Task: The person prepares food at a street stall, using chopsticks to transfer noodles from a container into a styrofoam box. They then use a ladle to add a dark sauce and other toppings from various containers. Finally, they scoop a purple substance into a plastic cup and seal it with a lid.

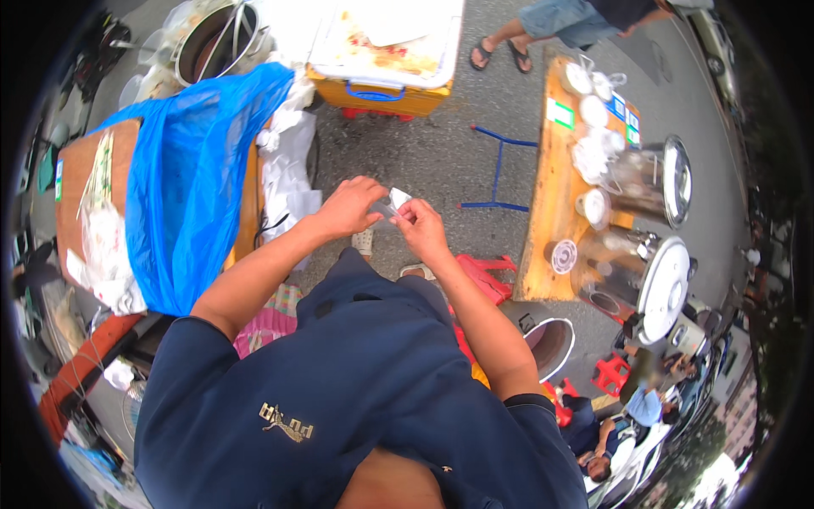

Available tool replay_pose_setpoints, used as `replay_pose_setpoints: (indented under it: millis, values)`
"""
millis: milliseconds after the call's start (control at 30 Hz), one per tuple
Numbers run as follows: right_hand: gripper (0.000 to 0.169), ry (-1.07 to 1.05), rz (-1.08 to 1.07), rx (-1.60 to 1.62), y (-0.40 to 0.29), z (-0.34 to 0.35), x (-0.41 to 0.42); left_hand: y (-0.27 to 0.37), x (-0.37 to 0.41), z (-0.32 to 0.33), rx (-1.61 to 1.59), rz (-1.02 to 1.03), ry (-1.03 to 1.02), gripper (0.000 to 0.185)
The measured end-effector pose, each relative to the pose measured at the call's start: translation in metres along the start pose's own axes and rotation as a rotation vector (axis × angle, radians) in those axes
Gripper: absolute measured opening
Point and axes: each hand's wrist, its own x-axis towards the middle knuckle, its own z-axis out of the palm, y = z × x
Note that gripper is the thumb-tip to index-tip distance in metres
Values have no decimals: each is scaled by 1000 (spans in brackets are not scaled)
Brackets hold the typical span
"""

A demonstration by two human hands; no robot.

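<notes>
In front of my waist both hands come together over a small piece of clear plastic [383, 208] with a white part [399, 198], perhaps a bag or wrapper. My right hand [421, 230] pinches its near edge between thumb and fingers. My left hand [351, 207] curves around the other side, thumb and fingertips at the plastic. What the piece is exactly stays too small to tell. Crumpled white sheets [289, 165] hang along the stall's edge just left of my left hand.
At left, a blue plastic sheet [191, 184] covers part of a stall beside bamboo skewers [102, 162]. Ahead stands a yellow box [381, 95]. A wooden table [540, 210] at right bears cups and drink dispensers [636, 280]. A person in sandals [563, 25] is beyond; red stools [612, 374] stand lower right.
</notes>
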Motion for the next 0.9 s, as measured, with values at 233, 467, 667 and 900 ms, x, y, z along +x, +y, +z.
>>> replay_pose_setpoints:
  millis: [233, 467, 667, 900]
  values:
    - [20, 586, -70, -196, 24, -102, -66, 60, 110, 92, -475, -179, -569, 21]
    - [17, 688, 434, 599, 97, -135, -168, 154, 157, 163, -1474, -635, -581, 24]
    - [36, 581, 524, 1430, 99, -181, -166, 208, 178, 192, -1544, -615, -603, 32]
    - [20, 867, 299, 1404, 141, -250, -144, 246, 197, 232, -1406, -708, -620, 32]
